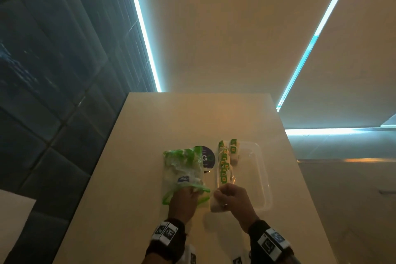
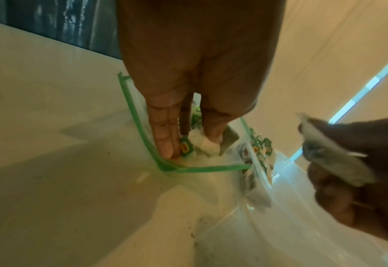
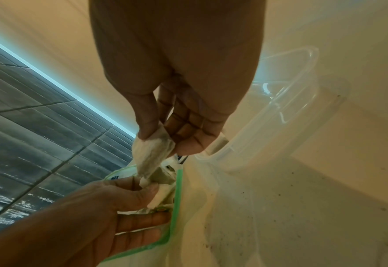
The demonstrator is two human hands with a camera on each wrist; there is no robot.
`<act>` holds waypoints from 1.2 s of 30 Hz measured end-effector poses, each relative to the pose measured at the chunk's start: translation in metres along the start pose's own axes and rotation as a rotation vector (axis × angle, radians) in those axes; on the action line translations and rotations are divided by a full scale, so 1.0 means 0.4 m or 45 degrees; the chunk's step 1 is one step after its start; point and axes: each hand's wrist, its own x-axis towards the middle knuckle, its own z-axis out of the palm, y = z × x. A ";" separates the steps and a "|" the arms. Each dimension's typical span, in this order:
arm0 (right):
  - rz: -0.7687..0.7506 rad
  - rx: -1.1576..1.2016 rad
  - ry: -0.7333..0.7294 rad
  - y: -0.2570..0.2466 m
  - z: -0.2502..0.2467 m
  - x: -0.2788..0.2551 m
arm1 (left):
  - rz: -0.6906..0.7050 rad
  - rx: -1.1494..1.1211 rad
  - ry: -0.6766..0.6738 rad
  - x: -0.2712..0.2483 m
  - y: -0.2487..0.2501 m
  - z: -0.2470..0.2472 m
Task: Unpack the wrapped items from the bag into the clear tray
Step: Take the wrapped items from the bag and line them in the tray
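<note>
The right hand (image 1: 232,198) pinches a wrapped item (image 1: 215,204) at the clear tray's (image 1: 264,178) near corner; it should clear the rim and lay it beside the row (image 1: 224,167). The left hand (image 1: 184,201), inside the bag (image 1: 182,169), pinches a second item (image 3: 158,196).

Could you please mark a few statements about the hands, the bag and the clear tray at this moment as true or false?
1. The left hand reaches into the mouth of the bag, thumb on a bagged item. True.
2. The right hand is empty. False: it pinches a wrapped item.
3. The clear tray already holds a row of wrapped items. True.
4. The bag lies to the right of the tray. False: it lies to its left.
5. The tray is full. False: the row lines only its left side.
</note>
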 end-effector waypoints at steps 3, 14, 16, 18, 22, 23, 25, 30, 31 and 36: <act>0.024 0.006 -0.002 0.009 0.008 0.010 | -0.035 -0.104 0.052 -0.033 -0.013 -0.002; 0.034 -0.039 -0.032 0.000 0.040 -0.004 | -0.211 -0.254 0.265 -0.102 -0.041 -0.039; 0.042 -0.016 -0.057 -0.009 0.040 -0.009 | -0.205 -0.341 0.247 -0.117 -0.029 -0.051; 0.048 0.013 -0.128 -0.018 0.038 -0.014 | -0.189 -0.455 0.241 -0.126 -0.021 -0.060; -0.012 -0.049 -0.298 -0.033 0.047 -0.030 | -0.192 -0.727 0.223 -0.128 -0.015 -0.072; -0.029 -0.083 -0.328 -0.033 0.050 -0.033 | -0.193 -0.793 0.208 -0.128 -0.010 -0.075; -0.050 -0.122 -0.351 -0.034 0.055 -0.040 | -0.187 -0.901 0.185 -0.131 0.005 -0.082; 0.063 0.187 -0.375 -0.053 0.048 -0.056 | -0.116 -1.129 0.044 -0.155 0.037 -0.116; 0.115 0.281 -0.409 -0.057 0.046 -0.058 | -0.092 -1.154 0.007 -0.160 0.038 -0.121; 0.294 0.483 -0.610 -0.074 0.046 -0.069 | 0.076 -1.053 -0.162 -0.173 0.043 -0.123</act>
